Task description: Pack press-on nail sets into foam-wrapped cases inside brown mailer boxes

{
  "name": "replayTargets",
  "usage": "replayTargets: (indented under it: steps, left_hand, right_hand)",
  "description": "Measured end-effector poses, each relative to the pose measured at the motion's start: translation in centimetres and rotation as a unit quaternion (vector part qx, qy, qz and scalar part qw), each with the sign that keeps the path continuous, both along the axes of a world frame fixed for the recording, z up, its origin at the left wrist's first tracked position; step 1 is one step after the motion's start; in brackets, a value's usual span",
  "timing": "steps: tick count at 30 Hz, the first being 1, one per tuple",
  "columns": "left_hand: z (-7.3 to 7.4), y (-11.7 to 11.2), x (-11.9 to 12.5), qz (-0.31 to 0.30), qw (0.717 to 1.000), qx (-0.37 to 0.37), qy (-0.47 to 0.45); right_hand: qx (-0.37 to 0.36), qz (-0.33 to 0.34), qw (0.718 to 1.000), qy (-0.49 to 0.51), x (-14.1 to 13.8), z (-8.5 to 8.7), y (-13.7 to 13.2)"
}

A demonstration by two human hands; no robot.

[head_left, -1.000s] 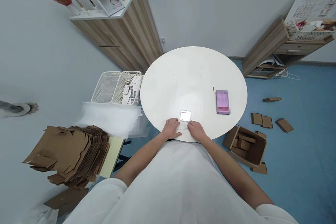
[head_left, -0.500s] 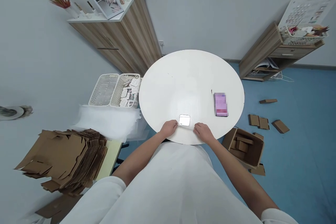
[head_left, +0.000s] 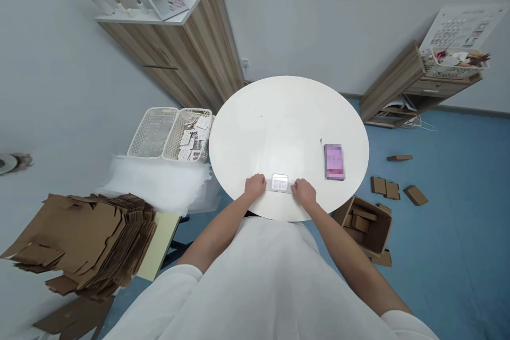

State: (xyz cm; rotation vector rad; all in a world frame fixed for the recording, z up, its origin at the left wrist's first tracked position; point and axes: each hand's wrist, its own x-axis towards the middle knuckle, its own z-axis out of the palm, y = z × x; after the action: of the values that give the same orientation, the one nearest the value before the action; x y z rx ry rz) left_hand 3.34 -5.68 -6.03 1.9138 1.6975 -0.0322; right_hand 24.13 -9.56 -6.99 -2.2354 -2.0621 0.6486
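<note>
On the white round table (head_left: 289,117), close to its near edge, lies a small clear plastic box (head_left: 279,182) with rows of pale pieces showing inside. A thin translucent sheet (head_left: 269,186) stretches under or around the box; which of the two, I cannot tell. My left hand (head_left: 255,187) is closed on the sheet's left end, fingers curled. The right end is pinched by my right hand (head_left: 304,192), just beside the box. Fingertips of both hands are partly hidden. Off to the right on the table is a blurred-out purple flat item (head_left: 334,161).
Left of the table are white baskets (head_left: 153,133) with clear boxes and cards, a pile of translucent sheets (head_left: 155,180) and stacked flat cardboard (head_left: 87,239). At the right, an open carton (head_left: 380,228) holds small brown boxes; more brown boxes (head_left: 415,195) lie on the floor.
Both hands have shifted slightly away from my body, toward the box's level. The sheet's ends show more plainly beside the box, and the glare on its lid has lessened. The view has turned slightly.
</note>
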Motion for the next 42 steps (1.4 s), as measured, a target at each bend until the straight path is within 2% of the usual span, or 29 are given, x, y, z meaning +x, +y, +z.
replayTargets:
  steps: [4, 6, 9, 15, 19, 23, 26, 30, 34, 37, 42]
  left_hand:
    - [0.3, -0.2, 0.7, -0.081, 0.991, 0.107, 0.016]
    - [0.4, -0.2, 0.9, -0.150, 0.978, 0.142, -0.011]
    - [0.6, -0.2, 1.2, -0.244, 0.956, 0.158, -0.037]
    - [1.3, -0.1, 0.2, -0.289, 0.944, 0.141, -0.069]
    - [1.4, -0.1, 0.1, -0.288, 0.948, 0.100, -0.090]
    - [1.3, -0.2, 0.9, -0.267, 0.957, 0.088, -0.070]
    - [1.5, -0.5, 1.0, -0.268, 0.956, 0.089, -0.073]
    - [2.1, -1.2, 0.6, -0.285, 0.954, 0.039, -0.087]
    - [2.8, -1.4, 0.6, -0.270, 0.959, -0.006, -0.084]
    - [3.1, -0.8, 0.9, -0.243, 0.966, -0.024, -0.087]
    - [3.4, 0.9, 1.1, -0.225, 0.968, 0.035, -0.103]
  right_hand:
    - [0.062, 0.034, 0.997, -0.028, -0.6, 0.0, 0.2]
    - [0.101, 0.103, 0.989, -0.018, -0.8, 0.2, 0.3]
    - [0.118, 0.221, 0.968, 0.009, -0.9, 0.4, 0.3]
    - [0.114, 0.251, 0.960, 0.044, 0.0, 0.7, -0.3]
    - [0.093, 0.276, 0.955, 0.062, 0.1, 0.7, 0.2]
    - [0.070, 0.256, 0.963, 0.051, -0.6, 0.8, 0.8]
    - [0.055, 0.260, 0.962, 0.060, -0.9, 1.4, 0.6]
    - [0.020, 0.279, 0.954, 0.109, -0.5, 2.6, -0.7]
    - [-0.020, 0.245, 0.958, 0.145, 0.0, 3.4, -1.6]
    - [-0.017, 0.213, 0.964, 0.160, 0.1, 3.6, -1.1]
    - [0.013, 0.170, 0.969, 0.179, 0.1, 3.9, 0.8]
